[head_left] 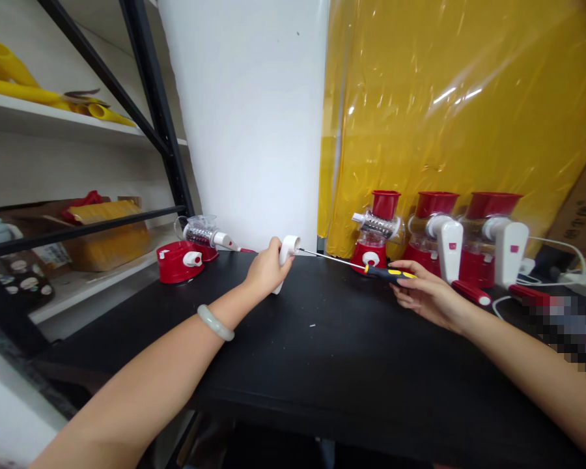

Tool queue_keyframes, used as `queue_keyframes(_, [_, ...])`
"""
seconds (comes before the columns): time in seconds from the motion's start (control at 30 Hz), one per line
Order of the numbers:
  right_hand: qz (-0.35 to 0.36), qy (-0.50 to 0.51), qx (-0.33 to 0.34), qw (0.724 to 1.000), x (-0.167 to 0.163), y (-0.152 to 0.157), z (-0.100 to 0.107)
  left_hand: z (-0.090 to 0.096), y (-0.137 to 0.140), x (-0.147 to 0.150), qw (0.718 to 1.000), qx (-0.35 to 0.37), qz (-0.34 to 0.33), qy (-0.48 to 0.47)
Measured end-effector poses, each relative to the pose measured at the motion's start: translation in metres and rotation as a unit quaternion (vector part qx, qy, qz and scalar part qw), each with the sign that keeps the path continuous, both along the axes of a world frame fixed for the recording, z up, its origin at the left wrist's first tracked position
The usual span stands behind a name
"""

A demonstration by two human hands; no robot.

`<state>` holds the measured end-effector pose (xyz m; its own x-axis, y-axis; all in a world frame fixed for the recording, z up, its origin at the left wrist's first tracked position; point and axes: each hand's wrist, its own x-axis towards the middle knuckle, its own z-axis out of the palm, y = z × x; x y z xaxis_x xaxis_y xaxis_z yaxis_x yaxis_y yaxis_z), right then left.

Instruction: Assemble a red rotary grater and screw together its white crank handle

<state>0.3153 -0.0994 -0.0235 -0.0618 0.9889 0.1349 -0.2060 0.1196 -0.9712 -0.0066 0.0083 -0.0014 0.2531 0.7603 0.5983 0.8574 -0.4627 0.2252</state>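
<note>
My left hand (267, 266) is closed around a white plastic crank piece (290, 245), its round open end facing right. In my right hand (427, 293) is a screwdriver (389, 273) with a black and yellow handle, held in the fingers. Its long shaft points left, and the tip meets the crank piece's round end; whether it is inside cannot be made out. Beyond the screwdriver stands a red rotary grater (370, 252) with a metal drum and no handle fitted. Left of my left hand sit a red grater base (180, 262) and another grater part with a drum (200, 234).
Two assembled red graters (432, 247) with white cranks stand at the right, near white cables (561, 247). A black-framed shelf (151, 130) rises at the left, holding boxes and yellow rolls. A yellow film-covered wall (444, 98) backs the black table (351, 365).
</note>
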Motion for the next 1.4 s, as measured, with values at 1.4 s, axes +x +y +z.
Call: queue_keyframes(1.4, [-0.108, -0.233, 0.101, 0.961, 0.024, 0.015, -0.009, 0.001, -0.006, 0.002, 1.0, -0.017, -0.009, 0.02])
